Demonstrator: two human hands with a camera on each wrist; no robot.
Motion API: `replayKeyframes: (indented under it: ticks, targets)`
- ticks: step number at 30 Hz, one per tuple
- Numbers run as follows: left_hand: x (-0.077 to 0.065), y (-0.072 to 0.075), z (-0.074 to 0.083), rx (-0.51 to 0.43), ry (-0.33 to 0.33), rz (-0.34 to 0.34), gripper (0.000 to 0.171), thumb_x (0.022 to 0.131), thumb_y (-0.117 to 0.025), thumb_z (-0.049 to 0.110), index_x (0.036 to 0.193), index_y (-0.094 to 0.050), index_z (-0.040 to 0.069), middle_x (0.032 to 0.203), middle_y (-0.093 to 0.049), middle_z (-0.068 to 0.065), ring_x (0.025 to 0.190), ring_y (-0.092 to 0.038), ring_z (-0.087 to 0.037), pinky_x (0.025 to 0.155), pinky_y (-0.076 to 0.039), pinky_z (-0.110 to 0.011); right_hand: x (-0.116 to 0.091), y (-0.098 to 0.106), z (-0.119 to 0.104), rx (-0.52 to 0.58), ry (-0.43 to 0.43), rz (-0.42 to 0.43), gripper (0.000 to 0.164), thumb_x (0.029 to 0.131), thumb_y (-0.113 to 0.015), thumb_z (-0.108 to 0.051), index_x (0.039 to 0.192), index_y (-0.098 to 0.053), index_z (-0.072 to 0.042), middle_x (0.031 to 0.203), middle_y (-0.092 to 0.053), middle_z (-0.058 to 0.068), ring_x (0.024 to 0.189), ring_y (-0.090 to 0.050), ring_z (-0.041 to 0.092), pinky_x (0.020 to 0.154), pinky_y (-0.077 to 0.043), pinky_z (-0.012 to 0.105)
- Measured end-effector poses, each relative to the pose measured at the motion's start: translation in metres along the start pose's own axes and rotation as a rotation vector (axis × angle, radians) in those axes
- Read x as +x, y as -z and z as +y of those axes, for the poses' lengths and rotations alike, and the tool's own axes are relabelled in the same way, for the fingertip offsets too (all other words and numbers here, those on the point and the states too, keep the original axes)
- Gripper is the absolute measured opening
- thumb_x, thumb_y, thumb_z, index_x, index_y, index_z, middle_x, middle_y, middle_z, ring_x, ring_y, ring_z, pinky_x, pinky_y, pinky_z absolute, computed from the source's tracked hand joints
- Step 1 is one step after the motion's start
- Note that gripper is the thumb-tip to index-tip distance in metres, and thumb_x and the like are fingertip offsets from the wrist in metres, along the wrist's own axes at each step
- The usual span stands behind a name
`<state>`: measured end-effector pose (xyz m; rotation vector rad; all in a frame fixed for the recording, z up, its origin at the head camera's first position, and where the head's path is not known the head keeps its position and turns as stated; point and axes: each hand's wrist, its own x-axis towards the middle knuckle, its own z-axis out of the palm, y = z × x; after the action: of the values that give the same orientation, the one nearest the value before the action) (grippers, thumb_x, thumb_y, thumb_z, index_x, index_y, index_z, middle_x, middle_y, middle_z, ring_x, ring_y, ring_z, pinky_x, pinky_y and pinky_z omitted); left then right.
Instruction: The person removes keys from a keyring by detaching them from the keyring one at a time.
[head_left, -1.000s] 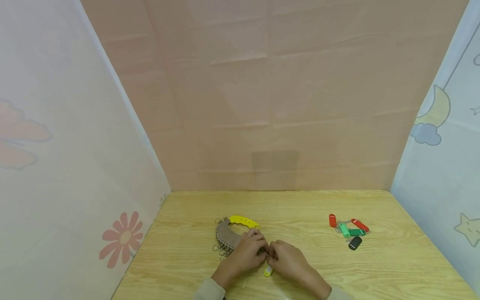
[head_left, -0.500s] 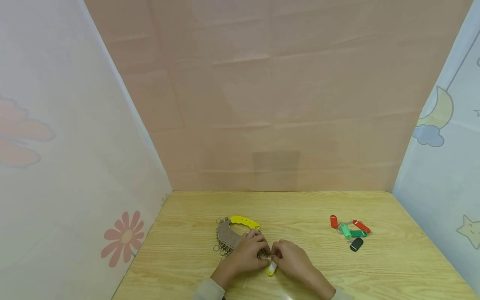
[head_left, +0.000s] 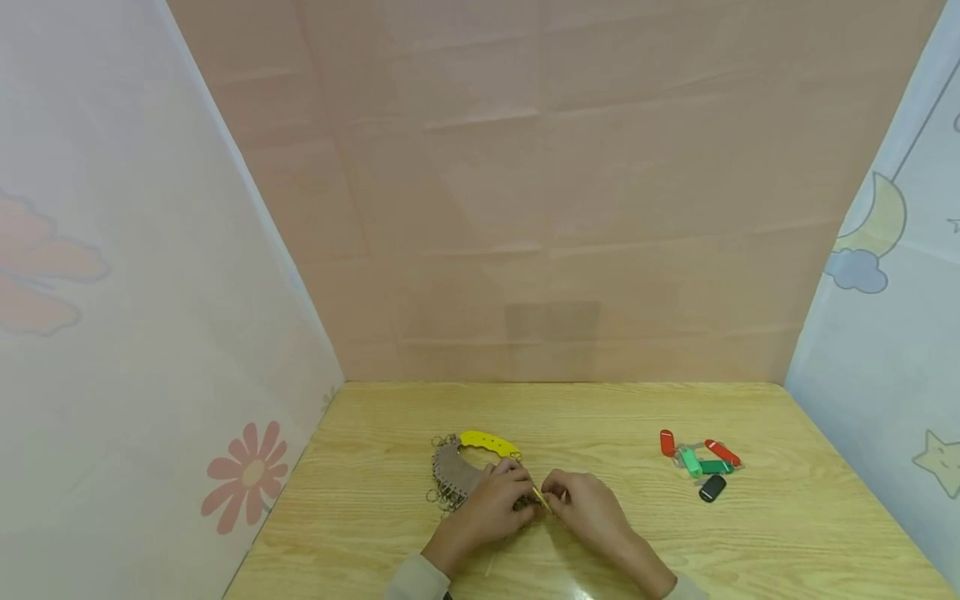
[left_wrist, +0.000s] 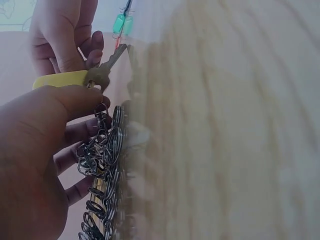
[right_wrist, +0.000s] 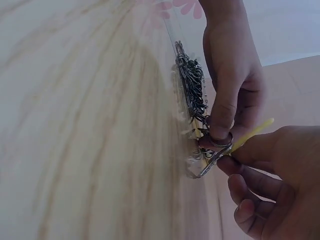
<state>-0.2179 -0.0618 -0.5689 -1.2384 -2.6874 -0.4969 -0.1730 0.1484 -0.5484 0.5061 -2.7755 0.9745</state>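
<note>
A yellow key tag (left_wrist: 60,80) with a metal key (left_wrist: 110,64) at its end stands between my two hands. My left hand (head_left: 491,507) pinches a small key ring (right_wrist: 223,141) by the tag between thumb and finger. It rests over the edge of a curved metal key holder (head_left: 459,471) with a yellow handle (head_left: 487,442). Many rings and clips (left_wrist: 102,165) hang densely along the holder's edge. My right hand (head_left: 592,508) has its fingers loosely bent, tips right at the tag and key; both fingertips lie on the tag's right side in the head view.
On the right of the wooden table (head_left: 787,550) lie two red key tags (head_left: 722,452), a light green tag (head_left: 691,462), a dark green tag (head_left: 716,467) and a black one (head_left: 712,488). Fabric-like walls (head_left: 480,208) enclose the table at back and sides.
The yellow tag hung toward me below my right fingers; now it is turned up and seen edge-on. My right fingertips have shifted slightly up and right. My left hand stays in place.
</note>
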Motion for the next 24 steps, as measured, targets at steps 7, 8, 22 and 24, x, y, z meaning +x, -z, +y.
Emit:
replayKeyframes:
  ticks: [7, 8, 22, 24]
  targets:
    - [0.0016, -0.0021, -0.0021, -0.181, 0.054, 0.047, 0.015, 0.108, -0.066, 0.029, 0.111, -0.08, 0.027, 0.105, -0.074, 0.02, 0.106, -0.053, -0.002, 0.088, -0.036, -0.026, 0.0014, 0.0005, -0.0018, -0.036, 0.024, 0.057, 0.02, 0.091, -0.082, -0.007, 0.089, -0.072, -0.024, 0.085, -0.062, -0.015, 0.066, -0.044, -0.006, 0.057, -0.041, 0.018]
    - [0.0017, -0.0022, -0.0023, -0.212, 0.068, 0.046, 0.016, 0.108, -0.066, 0.03, 0.113, -0.08, 0.027, 0.106, -0.074, 0.02, 0.106, -0.053, -0.001, 0.089, -0.038, -0.028, 0.0015, 0.0007, -0.0017, -0.036, 0.027, 0.06, 0.02, 0.09, -0.082, -0.007, 0.089, -0.071, -0.024, 0.085, -0.06, -0.015, 0.067, -0.044, -0.005, 0.057, -0.041, 0.018]
    - [0.0028, -0.0032, -0.003, -0.35, 0.138, 0.073, 0.014, 0.107, -0.067, 0.033, 0.108, -0.079, 0.027, 0.106, -0.073, 0.018, 0.107, -0.055, -0.001, 0.098, -0.042, -0.036, 0.0033, -0.0052, -0.0018, 0.006, -0.033, 0.011, 0.022, 0.091, -0.081, -0.008, 0.088, -0.065, -0.023, 0.085, -0.059, -0.014, 0.064, -0.045, -0.003, 0.054, -0.04, 0.019]
    - [0.0031, -0.0036, -0.0031, -0.363, 0.149, 0.068, 0.014, 0.107, -0.067, 0.032, 0.107, -0.079, 0.027, 0.106, -0.073, 0.018, 0.108, -0.055, -0.002, 0.1, -0.042, -0.038, 0.0041, -0.0063, -0.0017, 0.0, -0.031, 0.019, 0.024, 0.09, -0.081, -0.007, 0.087, -0.064, -0.024, 0.084, -0.059, -0.014, 0.064, -0.045, -0.004, 0.055, -0.04, 0.019]
